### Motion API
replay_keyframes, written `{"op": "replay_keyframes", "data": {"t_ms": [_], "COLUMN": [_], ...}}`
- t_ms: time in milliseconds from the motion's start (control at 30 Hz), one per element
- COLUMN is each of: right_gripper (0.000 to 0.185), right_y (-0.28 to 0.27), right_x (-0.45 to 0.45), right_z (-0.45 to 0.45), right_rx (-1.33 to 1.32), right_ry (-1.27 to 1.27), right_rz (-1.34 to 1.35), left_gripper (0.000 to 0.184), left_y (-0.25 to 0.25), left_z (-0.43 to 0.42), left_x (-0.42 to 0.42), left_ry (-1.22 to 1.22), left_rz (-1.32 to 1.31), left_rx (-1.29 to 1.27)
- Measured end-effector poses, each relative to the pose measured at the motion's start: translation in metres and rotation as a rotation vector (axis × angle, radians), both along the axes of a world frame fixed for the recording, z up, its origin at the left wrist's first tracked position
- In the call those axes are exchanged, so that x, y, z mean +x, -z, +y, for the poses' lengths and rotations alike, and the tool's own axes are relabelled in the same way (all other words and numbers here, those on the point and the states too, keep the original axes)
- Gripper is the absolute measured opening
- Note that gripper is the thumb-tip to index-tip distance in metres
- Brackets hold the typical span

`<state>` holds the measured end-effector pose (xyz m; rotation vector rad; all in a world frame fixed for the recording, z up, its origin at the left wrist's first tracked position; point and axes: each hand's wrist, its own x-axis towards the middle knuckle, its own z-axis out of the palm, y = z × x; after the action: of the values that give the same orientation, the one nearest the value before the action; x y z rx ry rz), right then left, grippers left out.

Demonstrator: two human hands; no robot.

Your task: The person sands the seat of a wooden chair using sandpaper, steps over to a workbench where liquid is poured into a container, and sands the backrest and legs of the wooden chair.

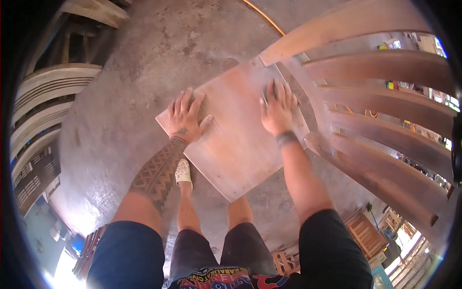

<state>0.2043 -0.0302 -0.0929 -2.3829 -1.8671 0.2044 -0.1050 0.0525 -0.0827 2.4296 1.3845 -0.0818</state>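
A flat wooden seat panel (231, 130) with a pale, dusty surface lies in front of me, joined at its right to a slatted wooden backrest (375, 91). My left hand (185, 115) rests flat on the panel's left edge, fingers spread, holding nothing. Near the panel's far right corner, my right hand (278, 113) presses down with its fingers over a dark piece of what looks like sandpaper (265, 94). Most of that piece is hidden under the fingers, and the hand is slightly blurred.
Another slatted wooden piece (53, 86) stands at the left. An orange hose or cord (264, 15) crosses the stained concrete floor (120, 96) beyond the panel. My foot in a pale clog (183, 172) is below the panel's left side. Wooden furniture (365, 236) stands at lower right.
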Motion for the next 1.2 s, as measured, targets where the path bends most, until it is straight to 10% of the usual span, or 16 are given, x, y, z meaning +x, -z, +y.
{"op": "replay_keyframes", "data": {"t_ms": [367, 600, 767, 1200], "right_gripper": [0.073, 0.069, 0.072, 0.067], "right_y": [-0.005, -0.013, -0.024, -0.009], "right_x": [0.001, -0.018, -0.030, 0.004], "right_z": [-0.098, 0.049, -0.108, -0.062], "right_rx": [-0.280, -0.186, -0.333, -0.005], "right_ry": [0.296, 0.298, 0.330, 0.243], "right_rz": [0.070, 0.209, 0.131, 0.090], "left_gripper": [0.079, 0.080, 0.079, 0.082], "left_y": [0.014, 0.013, 0.013, 0.018], "left_z": [0.002, -0.002, 0.001, 0.005], "left_x": [-0.004, -0.005, -0.002, -0.001], "left_ry": [0.016, 0.011, -0.008, 0.020], "left_rz": [-0.002, 0.006, 0.004, -0.042], "left_rx": [0.041, 0.025, 0.045, 0.104]}}
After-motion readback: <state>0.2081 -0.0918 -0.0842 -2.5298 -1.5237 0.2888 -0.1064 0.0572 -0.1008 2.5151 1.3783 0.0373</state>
